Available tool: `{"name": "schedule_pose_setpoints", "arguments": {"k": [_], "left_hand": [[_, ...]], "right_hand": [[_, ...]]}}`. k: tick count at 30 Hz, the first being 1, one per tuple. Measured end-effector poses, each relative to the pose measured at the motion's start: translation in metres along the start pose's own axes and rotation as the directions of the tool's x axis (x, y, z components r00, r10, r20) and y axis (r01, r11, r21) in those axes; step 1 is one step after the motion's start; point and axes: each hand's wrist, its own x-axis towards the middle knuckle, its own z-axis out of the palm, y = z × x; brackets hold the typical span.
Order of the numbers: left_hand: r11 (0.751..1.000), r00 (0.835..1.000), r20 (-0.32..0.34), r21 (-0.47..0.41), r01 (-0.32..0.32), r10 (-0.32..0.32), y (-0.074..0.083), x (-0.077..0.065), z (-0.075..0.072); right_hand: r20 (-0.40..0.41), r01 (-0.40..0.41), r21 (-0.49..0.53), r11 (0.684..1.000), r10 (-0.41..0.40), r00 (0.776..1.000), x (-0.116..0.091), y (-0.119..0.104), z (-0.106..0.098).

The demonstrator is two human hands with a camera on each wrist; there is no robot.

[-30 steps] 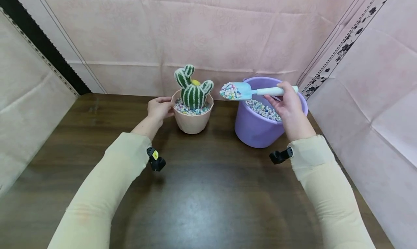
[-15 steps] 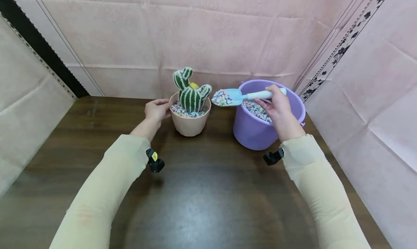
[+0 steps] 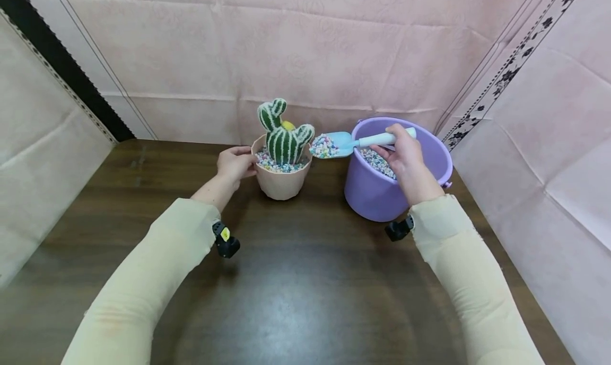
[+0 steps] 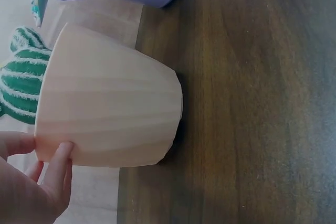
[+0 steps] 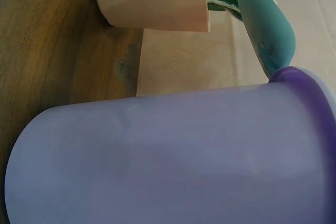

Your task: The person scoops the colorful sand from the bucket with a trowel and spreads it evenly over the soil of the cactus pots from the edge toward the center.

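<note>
In the head view a green cactus [image 3: 284,145] with white ridges stands in a beige flower pot [image 3: 281,186], pastel pebbles around its base. My left hand [image 3: 234,166] pinches the pot's left rim; the left wrist view shows its fingers on the outer wall [image 4: 100,103]. With my right hand [image 3: 404,161] I grip the pale handle of a light blue trowel [image 3: 342,141]. Colourful pebbles [image 3: 323,147] lie heaped on its blade, whose tip is at the pot's right rim. In the right wrist view the trowel's underside [image 5: 269,30] shows beyond the bucket rim; the hand is hidden there.
A purple bucket [image 3: 374,195] stands right of the pot, partly filled with pebbles [image 3: 379,163]. Both containers are near the back of the dark wooden table [image 3: 286,280]. Pale cloth walls [image 3: 305,46] enclose the back and sides.
My right hand has carried the loaded trowel leftward from over the bucket to the pot's right rim, lowering it slightly. The left hand keeps its hold on the pot.
</note>
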Motion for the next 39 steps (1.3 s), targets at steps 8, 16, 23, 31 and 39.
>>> {"name": "schedule_pose_setpoints", "arguments": {"k": [8, 16, 23, 31, 39], "left_hand": [[1.000, 1.000, -0.005, -0.012, -0.005, 0.005, -0.001, 0.001, 0.000], [1.000, 1.000, -0.003, -0.006, -0.003, 0.003, 0.000, 0.001, 0.000], [1.000, 1.000, 0.001, -0.011, 0.000, 0.000, 0.000, 0.002, 0.000], [1.000, 1.000, 0.005, -0.001, 0.008, -0.008, 0.000, -0.001, -0.001], [1.000, 1.000, 0.020, 0.017, 0.015, -0.015, 0.001, -0.001, -0.003]], "right_hand": [[-0.013, 0.011, -0.032, 0.999, -0.012, 1.000, 0.002, 0.002, 0.005], [-0.015, 0.018, -0.064, 0.998, -0.019, 1.000, 0.001, 0.001, 0.008], [-0.011, 0.055, -0.107, 0.993, -0.056, 0.998, 0.000, 0.003, 0.016], [0.003, 0.084, -0.122, 0.989, -0.084, 0.996, 0.001, 0.005, 0.024], [-0.001, 0.114, -0.165, 0.980, -0.116, 0.993, 0.003, 0.008, 0.031]]}}
